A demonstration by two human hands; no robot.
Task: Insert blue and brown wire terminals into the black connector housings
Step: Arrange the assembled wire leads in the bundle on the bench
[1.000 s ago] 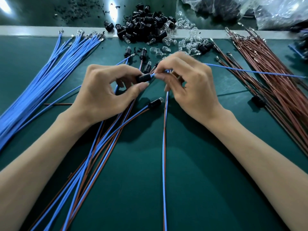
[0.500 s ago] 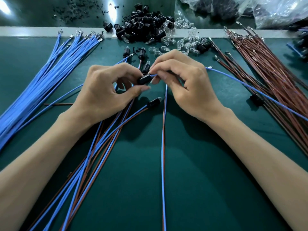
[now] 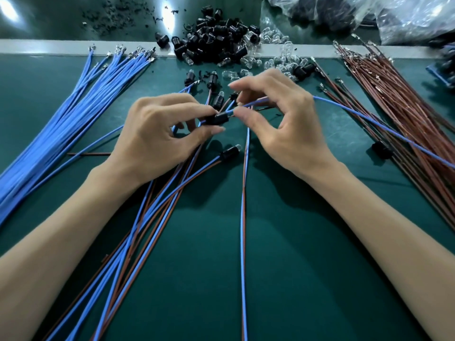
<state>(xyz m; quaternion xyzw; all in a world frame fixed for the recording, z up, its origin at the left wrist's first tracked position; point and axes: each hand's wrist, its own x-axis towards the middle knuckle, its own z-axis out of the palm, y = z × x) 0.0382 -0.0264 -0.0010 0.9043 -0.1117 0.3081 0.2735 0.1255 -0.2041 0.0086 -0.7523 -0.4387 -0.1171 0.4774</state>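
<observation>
Head-worn wide-angle view, facing forward and down, close over table [image 3: 283, 267]

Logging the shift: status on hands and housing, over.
Left hand pinches black connector housing. Right hand pinches blue wire at housing mouth. Assembled harnesses lie beneath; nothing blocking.

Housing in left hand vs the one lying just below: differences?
Held housing is pinched by the left hand; lying housing rests untouched on the mat. Held one meets a blue wire held by the right hand; lying one trails blue and brown wires. Both black.
</observation>
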